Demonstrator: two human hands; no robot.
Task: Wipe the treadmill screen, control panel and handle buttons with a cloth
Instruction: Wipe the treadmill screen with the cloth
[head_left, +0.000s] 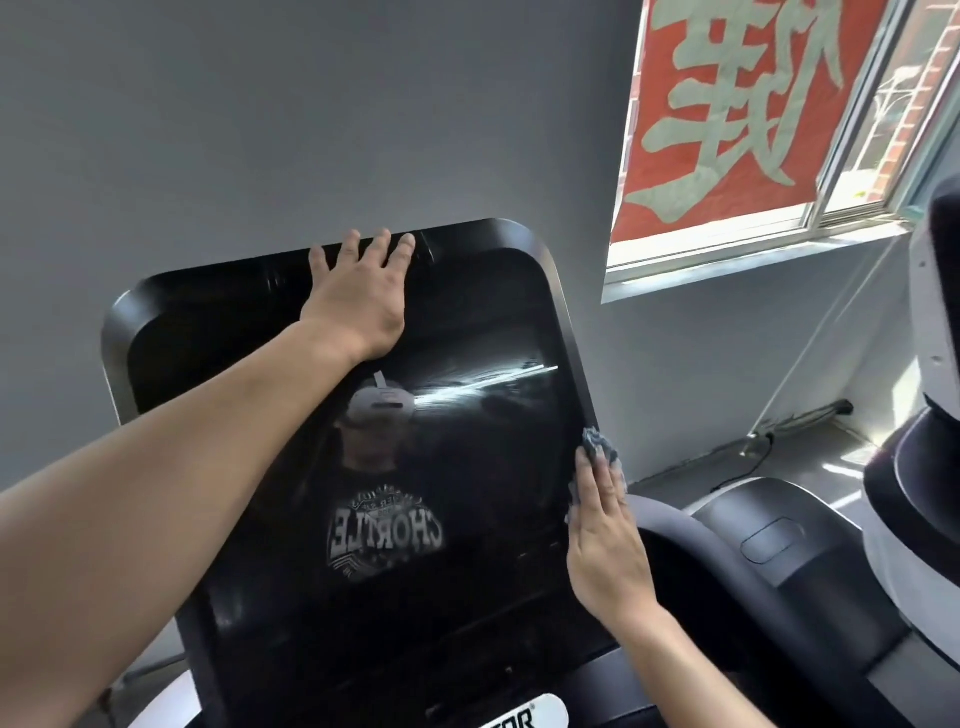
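Note:
The treadmill screen (270, 312) is a large glossy black panel in the middle of the view, reflecting a person. My left hand (358, 296) lies on its upper part, fingers hooked over the top edge. My right hand (602, 540) presses a crumpled grey cloth (597, 444) with straight fingers against the screen's right edge. Part of the cloth sticks out above my fingertips. Only a white logo strip (498, 719) shows below the screen; the control panel and handle buttons are out of view.
A grey wall stands behind the screen. A window (779, 228) with a red banner (737, 104) is at the upper right. Another black machine cover (769, 545) and a white-and-black machine (924, 467) stand to the right.

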